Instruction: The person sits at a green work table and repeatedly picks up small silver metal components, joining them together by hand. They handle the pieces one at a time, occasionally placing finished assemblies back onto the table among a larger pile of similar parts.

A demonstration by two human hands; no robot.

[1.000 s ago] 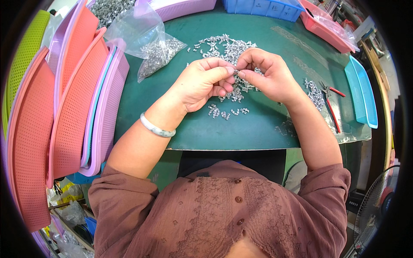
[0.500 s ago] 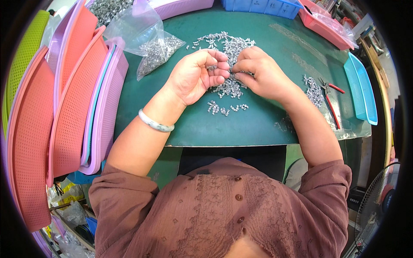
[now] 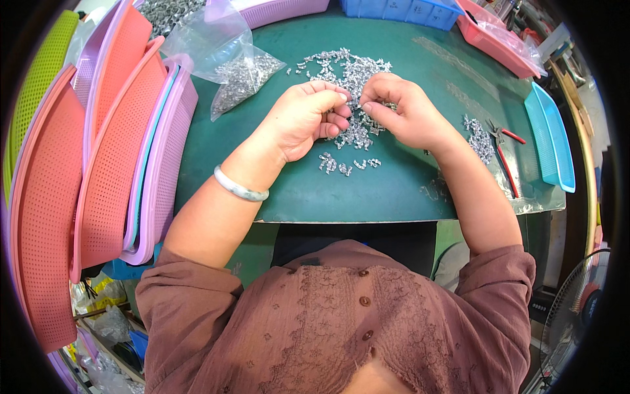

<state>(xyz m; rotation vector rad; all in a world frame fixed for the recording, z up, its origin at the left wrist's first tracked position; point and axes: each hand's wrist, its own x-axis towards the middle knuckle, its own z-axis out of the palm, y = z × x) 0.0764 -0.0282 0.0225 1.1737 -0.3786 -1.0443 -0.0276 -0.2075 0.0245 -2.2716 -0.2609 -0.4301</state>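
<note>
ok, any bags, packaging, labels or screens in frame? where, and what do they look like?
Clear plastic bag: far left of the green mat, crumpled, half full of small silver parts.
Clear plastic bag: far right, lying in the pink tray.
No labels, signs or screens visible.

A single head-worn fisheye view looks steeply down from above the person's own chest, facing forward across the dark green table mat. It sits close: the near edge of the mat crosses mid-frame, its far edge reaches the top, and straight edges bow toward the black rim.
</note>
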